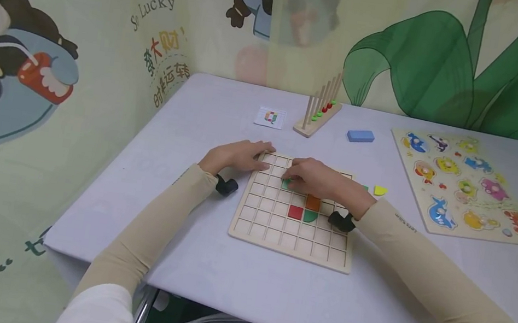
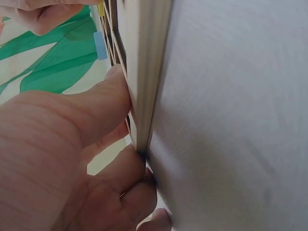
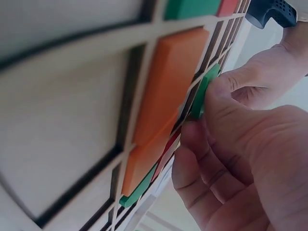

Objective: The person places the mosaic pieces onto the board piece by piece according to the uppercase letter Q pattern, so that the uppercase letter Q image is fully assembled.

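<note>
A wooden grid board (image 1: 266, 233) lies flat on the table. At its far left corner my left hand (image 1: 238, 159) holds the edge; in the left wrist view the thumb (image 2: 103, 103) rests on the rim, with fingers against the corner. My right hand (image 1: 313, 177) is over the far half of the board. Its thumb and index finger pinch a small green piece (image 3: 204, 91) at a grid cell. Beside it in the grid sit orange pieces (image 3: 168, 86), a red square (image 1: 295, 212) and a green rounded piece (image 1: 310, 216). The right hand partly covers other cells.
A yellow piece (image 1: 380, 190) lies right of the board. Behind are a pattern card (image 1: 270, 118), a peg stand (image 1: 311, 127) with red and green beads, and a blue block (image 1: 360, 136). A sea-animal puzzle (image 1: 466, 207) lies to the right.
</note>
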Tool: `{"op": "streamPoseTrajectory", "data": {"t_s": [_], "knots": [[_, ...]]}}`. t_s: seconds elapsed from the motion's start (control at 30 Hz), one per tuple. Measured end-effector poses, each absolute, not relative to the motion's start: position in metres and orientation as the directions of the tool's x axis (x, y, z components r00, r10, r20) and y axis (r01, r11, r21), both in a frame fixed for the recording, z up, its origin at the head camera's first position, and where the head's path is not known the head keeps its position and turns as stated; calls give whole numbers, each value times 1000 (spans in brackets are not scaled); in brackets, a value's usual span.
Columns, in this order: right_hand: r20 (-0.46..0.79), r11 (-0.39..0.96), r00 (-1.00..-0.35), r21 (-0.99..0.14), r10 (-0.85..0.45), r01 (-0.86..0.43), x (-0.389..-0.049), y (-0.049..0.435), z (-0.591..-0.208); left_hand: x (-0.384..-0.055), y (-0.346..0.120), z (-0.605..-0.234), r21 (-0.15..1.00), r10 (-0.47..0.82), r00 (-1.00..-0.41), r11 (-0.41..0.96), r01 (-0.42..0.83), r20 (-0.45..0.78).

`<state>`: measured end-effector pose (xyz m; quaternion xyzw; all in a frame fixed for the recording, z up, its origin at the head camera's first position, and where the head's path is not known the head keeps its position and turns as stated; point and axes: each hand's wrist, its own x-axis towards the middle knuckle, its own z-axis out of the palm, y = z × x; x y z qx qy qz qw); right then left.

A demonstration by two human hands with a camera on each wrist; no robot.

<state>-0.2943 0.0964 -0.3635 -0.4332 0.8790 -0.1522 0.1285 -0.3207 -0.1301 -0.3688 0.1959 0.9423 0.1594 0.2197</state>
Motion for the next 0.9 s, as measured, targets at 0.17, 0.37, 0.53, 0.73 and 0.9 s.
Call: {"op": "streamPoseTrajectory", "data": {"t_s": [0.17,0.37,0.53,0.73,0.9], "knots": [[-76,585,-604,-367,-794,-723,-294,97,-363,-320,-130,-368,388,435,-826,874,292,-358],[-41,574,-608,-385,-793,-723,-293,103,-361,-320,-129,-368,386,425,-829,879,281,-363],[-14,616,-665,-391,-747,-684,-289,124,-356,-321,-125,-365,389,426,-834,876,284,-351],[-26,696,-749,-393,-662,-601,-286,162,-356,-317,-127,-369,381,423,-831,880,282,-361],[-35,776,-826,-367,-562,-512,-285,206,-350,-316,-128,-371,394,446,-830,866,307,-335]]}}
